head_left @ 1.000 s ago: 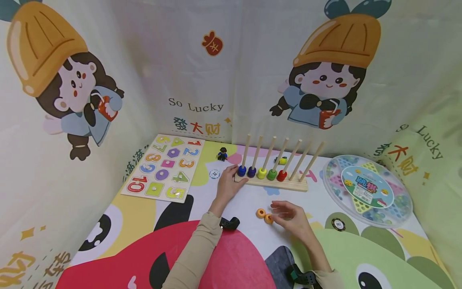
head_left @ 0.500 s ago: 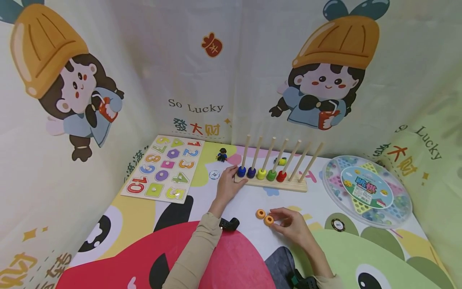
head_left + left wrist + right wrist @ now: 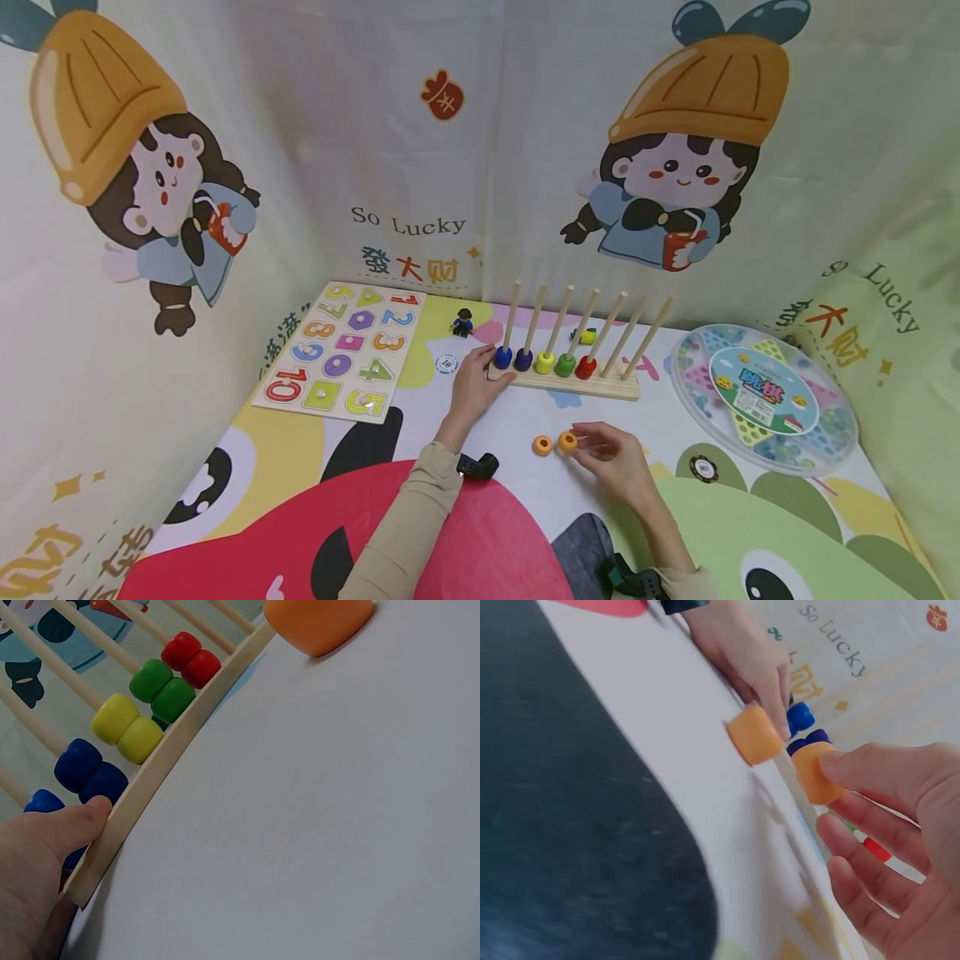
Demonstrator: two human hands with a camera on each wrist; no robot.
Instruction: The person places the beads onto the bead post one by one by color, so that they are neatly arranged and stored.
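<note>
My left hand (image 3: 472, 390) grips the left end of a wooden peg stand (image 3: 570, 382), its thumb on the front of the base in the left wrist view. Pairs of blue, dark blue, yellow (image 3: 127, 727), green (image 3: 163, 691) and red beads (image 3: 191, 660) sit at the foot of the pegs; the two rightmost pegs are bare. Between thumb and forefinger, my right hand (image 3: 617, 467) pinches an orange bead (image 3: 817, 772), just off the tabletop. A second orange bead (image 3: 542, 446) rests on the table to its left.
A number puzzle board (image 3: 337, 350) lies at the left, a round clear game box (image 3: 765, 398) at the right. Near the stand are a small toy figure (image 3: 462, 322), a yellow-green toy (image 3: 583, 335) and a pale chip (image 3: 446, 363). A dark chip (image 3: 703, 468) lies front right.
The right hand has closed its thumb and finger on one orange bead and lifted it slightly, away from the other bead. The left hand has stayed on the stand.
</note>
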